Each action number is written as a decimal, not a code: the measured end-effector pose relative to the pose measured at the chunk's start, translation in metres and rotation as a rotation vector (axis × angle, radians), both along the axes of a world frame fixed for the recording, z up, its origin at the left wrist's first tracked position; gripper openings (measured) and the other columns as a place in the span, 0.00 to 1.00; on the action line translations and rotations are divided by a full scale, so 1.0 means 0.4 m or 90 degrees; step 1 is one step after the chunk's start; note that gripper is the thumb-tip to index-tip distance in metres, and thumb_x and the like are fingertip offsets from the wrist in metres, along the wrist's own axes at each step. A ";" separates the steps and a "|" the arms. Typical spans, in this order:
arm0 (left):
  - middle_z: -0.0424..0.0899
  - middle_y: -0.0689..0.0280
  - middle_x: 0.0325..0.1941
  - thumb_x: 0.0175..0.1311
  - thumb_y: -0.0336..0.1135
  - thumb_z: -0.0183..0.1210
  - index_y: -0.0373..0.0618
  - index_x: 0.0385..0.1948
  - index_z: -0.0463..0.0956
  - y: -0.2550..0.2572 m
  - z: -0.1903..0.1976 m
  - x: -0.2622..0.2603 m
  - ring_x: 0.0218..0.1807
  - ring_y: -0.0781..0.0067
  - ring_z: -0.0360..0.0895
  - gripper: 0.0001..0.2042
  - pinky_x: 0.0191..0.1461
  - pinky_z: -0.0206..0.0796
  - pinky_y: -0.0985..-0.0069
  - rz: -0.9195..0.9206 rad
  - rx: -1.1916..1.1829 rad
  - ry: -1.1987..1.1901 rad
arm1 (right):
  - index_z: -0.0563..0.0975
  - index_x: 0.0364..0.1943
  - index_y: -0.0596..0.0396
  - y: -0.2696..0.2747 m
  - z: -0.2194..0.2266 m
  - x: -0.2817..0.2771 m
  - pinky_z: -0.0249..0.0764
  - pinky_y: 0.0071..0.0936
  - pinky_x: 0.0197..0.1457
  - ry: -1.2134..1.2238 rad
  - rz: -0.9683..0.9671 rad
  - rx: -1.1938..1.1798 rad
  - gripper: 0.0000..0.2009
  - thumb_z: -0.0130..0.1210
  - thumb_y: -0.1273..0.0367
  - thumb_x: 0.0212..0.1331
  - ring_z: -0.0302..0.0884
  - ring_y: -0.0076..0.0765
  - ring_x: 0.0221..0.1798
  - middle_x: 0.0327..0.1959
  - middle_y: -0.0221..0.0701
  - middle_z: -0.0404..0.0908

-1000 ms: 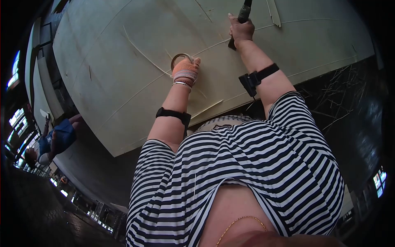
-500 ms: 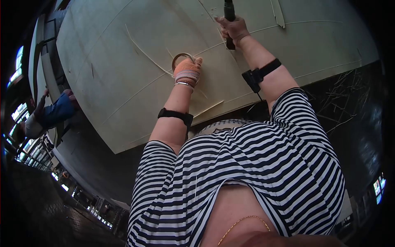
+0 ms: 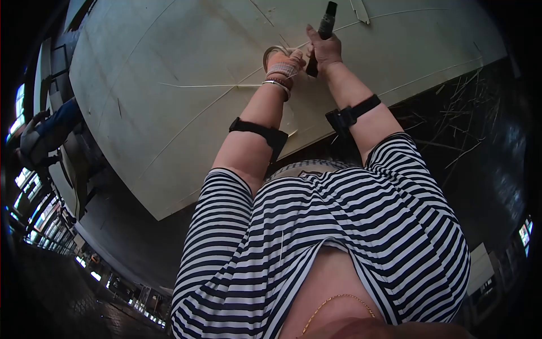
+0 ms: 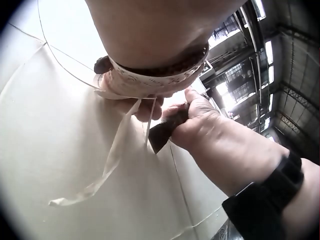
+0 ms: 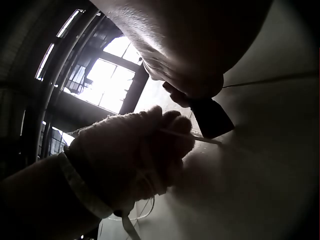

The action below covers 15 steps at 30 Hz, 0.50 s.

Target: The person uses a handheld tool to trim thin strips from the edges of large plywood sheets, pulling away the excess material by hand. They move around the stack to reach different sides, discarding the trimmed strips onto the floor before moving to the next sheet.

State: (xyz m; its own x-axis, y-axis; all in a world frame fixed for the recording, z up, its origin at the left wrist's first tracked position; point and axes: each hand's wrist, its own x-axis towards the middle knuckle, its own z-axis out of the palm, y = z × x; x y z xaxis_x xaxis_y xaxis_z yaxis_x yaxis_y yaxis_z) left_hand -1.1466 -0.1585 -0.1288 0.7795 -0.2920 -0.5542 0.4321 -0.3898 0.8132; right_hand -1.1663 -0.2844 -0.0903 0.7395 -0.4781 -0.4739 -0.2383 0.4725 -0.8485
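Note:
My left hand [image 3: 285, 63], in an orange and white glove, grips a narrow ring that looks like a roll of tape [image 3: 267, 55]. A pale, thin strip [image 4: 111, 160] trails from this hand across the sheet in the left wrist view. The gloved fingers are curled in the right wrist view, with a thin strip end [image 5: 197, 138] sticking out past them. My bare right hand [image 3: 327, 52] holds a knife [image 3: 326, 27] by its wrapped handle, thumb raised along it. The knife's wide, dark, square-ended blade [image 5: 212, 119] points down at the sheet, close beside the gloved fingers.
Beneath both hands lies a large, pale wood veneer sheet [image 3: 169, 113], crossed by thin lines and loose slivers. A narrow offcut [image 3: 360, 11] lies at its far side. Scattered thin strips [image 3: 460, 113] litter the dark area at right. Another person [image 3: 48, 133] is at far left.
My left hand has moved right and forward with the ring, up beside the right hand, and its trailing strip has swung. The knife has shifted slightly. The other person has moved.

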 end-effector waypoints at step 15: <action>0.82 0.66 0.28 0.62 0.40 0.54 0.41 0.35 0.77 -0.005 0.126 -0.065 0.24 0.77 0.76 0.12 0.27 0.66 0.79 0.068 -0.136 0.033 | 0.71 0.51 0.56 0.068 0.075 -0.464 0.71 0.36 0.47 0.125 0.347 -0.427 0.24 0.55 0.57 0.52 0.75 0.53 0.44 0.40 0.47 0.77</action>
State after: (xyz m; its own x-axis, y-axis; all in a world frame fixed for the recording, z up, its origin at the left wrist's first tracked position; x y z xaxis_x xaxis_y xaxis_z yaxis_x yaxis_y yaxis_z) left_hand -1.1728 -0.1603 -0.0784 0.7846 -0.3235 -0.5290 0.5051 -0.1613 0.8478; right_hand -1.3517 -0.2573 -0.0602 0.8801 -0.3062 -0.3628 -0.4558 -0.3311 -0.8262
